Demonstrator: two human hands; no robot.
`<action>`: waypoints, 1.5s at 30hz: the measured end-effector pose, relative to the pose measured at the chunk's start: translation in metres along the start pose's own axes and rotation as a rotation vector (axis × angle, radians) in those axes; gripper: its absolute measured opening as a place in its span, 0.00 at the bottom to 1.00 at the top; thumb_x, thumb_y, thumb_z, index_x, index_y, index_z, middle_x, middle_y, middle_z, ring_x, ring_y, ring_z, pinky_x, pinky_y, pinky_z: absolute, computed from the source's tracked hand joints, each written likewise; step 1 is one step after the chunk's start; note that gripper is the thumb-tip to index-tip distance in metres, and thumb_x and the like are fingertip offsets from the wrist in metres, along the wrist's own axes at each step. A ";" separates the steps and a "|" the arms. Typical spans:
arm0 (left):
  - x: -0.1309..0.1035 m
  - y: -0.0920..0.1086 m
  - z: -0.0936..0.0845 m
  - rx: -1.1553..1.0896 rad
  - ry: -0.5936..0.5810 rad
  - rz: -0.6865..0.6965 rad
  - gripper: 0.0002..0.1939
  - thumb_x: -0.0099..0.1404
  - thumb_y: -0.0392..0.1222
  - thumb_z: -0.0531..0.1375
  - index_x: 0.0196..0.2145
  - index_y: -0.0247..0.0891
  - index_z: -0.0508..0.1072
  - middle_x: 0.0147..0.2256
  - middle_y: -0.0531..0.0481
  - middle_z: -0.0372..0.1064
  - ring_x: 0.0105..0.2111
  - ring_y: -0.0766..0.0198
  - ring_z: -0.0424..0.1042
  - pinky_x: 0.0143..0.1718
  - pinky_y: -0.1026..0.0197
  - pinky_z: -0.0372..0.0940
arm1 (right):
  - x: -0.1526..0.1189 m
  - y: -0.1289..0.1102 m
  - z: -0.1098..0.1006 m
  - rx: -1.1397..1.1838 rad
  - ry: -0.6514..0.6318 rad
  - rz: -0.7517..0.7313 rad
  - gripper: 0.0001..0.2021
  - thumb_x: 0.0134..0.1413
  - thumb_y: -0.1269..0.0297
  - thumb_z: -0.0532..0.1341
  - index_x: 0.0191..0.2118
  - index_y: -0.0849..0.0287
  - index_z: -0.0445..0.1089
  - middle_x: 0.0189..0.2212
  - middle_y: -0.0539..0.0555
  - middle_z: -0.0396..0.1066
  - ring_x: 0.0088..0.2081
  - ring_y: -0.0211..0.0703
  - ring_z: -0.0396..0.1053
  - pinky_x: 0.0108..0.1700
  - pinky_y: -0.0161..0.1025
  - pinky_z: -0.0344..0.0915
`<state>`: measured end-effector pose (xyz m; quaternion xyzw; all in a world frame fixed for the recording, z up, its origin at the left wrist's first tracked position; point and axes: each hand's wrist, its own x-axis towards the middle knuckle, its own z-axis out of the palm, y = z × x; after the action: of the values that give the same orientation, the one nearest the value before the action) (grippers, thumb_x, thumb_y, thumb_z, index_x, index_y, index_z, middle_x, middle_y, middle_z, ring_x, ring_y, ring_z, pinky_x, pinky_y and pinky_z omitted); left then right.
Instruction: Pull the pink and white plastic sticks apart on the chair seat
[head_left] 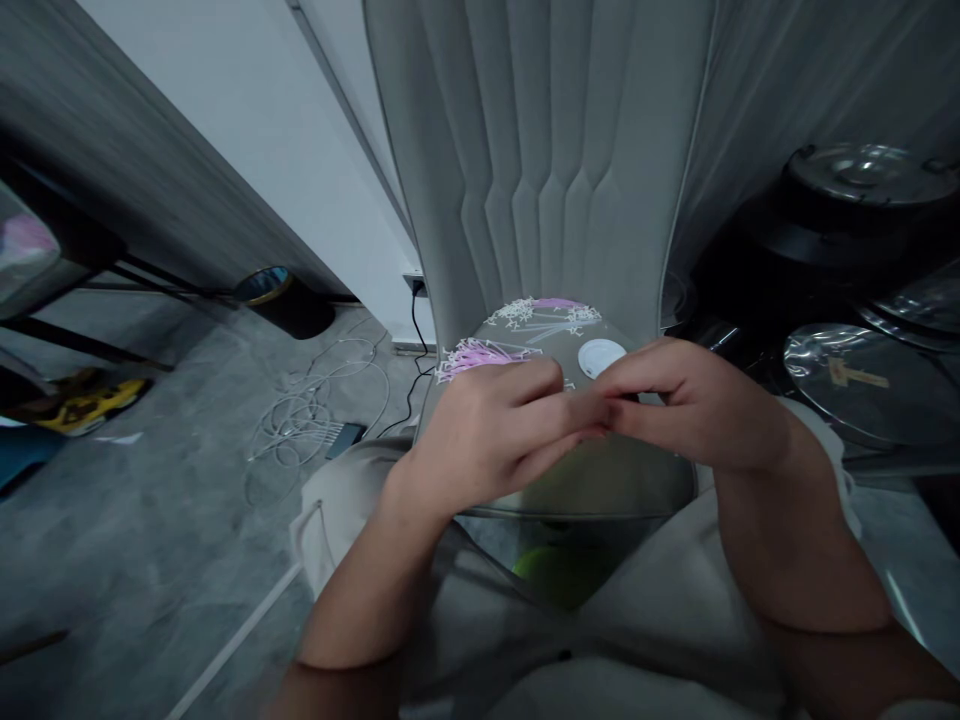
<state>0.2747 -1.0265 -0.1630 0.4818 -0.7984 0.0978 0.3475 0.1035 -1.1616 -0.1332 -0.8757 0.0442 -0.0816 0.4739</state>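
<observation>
My left hand [487, 425] and my right hand [697, 405] meet over the seat of a grey chair [622, 470], fingertips pinched together. Whatever lies between the fingertips is hidden or too small to name. Just beyond my left hand is a bundle of thin pink sticks with white ends [480, 355], partly covered by that hand. Farther back on the seat lie a heap of small white pieces [514, 312], more pink sticks [559, 302] and some pale thin sticks [551, 328]. A round white lid-like disc [600, 356] rests near my right fingers.
The chair's tall padded back [540, 150] rises ahead. At left, a dark bin [289, 305], coiled pale cable [300, 420] and a yellow-and-black item [90, 405] are on the floor. Metal-lidded pots [870, 175] and a round shiny lid [862, 385] stand at right.
</observation>
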 end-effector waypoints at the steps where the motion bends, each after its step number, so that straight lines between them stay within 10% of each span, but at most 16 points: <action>1: 0.000 0.000 0.000 0.000 -0.002 -0.002 0.09 0.68 0.40 0.59 0.46 0.43 0.68 0.28 0.55 0.61 0.25 0.69 0.59 0.26 0.63 0.52 | 0.000 0.000 0.000 -0.003 0.001 -0.004 0.14 0.61 0.62 0.57 0.27 0.60 0.72 0.20 0.47 0.64 0.25 0.33 0.60 0.27 0.33 0.54; 45: -0.001 0.000 0.000 -0.016 -0.035 -0.027 0.12 0.67 0.39 0.60 0.49 0.43 0.66 0.28 0.55 0.62 0.26 0.68 0.60 0.26 0.62 0.51 | 0.000 0.001 0.000 -0.005 0.001 -0.020 0.13 0.61 0.65 0.57 0.26 0.61 0.71 0.20 0.47 0.63 0.25 0.32 0.59 0.27 0.33 0.53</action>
<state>0.2744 -1.0258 -0.1639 0.4913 -0.7987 0.0784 0.3384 0.1036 -1.1622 -0.1339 -0.8773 0.0357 -0.0867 0.4708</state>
